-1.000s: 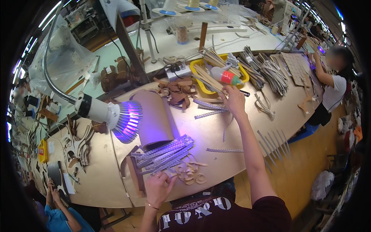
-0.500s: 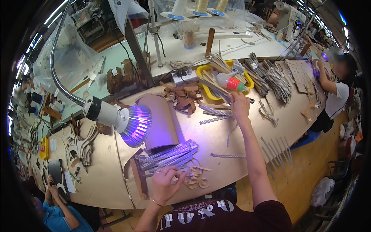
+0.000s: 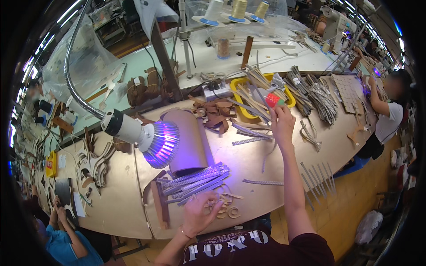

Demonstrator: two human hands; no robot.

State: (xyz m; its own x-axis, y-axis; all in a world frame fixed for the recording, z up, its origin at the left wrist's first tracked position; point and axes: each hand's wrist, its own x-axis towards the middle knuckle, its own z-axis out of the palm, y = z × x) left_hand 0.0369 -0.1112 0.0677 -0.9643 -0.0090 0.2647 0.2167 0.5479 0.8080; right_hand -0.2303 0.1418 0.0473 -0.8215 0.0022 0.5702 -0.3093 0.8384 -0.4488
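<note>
My left hand (image 3: 202,213) hovers at the near edge of the table, fingers bent and apart, with nothing clearly in them. Beside it lie a bundle of grey braided straps (image 3: 195,181) and a small heap of curled tan strips (image 3: 228,208). Farther right, my right hand (image 3: 283,124) reaches to the near rim of a yellow tray (image 3: 290,98). Its fingers are closed by the green-tipped end of a bottle with a red label (image 3: 272,100). What they grip is hidden. A flat grey blade-like piece (image 3: 259,96) slants beside the bottle.
A lamp (image 3: 160,142) glows purple beside a brown curved form (image 3: 185,137). Brown leather scraps (image 3: 215,111) lie behind. Braided bundles (image 3: 323,99) rest right of the tray; thin grey strips (image 3: 313,184) hang over the edge. Other people work at both sides.
My right hand has risen slightly, and the long dark tool that was in it no longer lies across the tray. The left hand has shifted slightly right, its fingers more spread.
</note>
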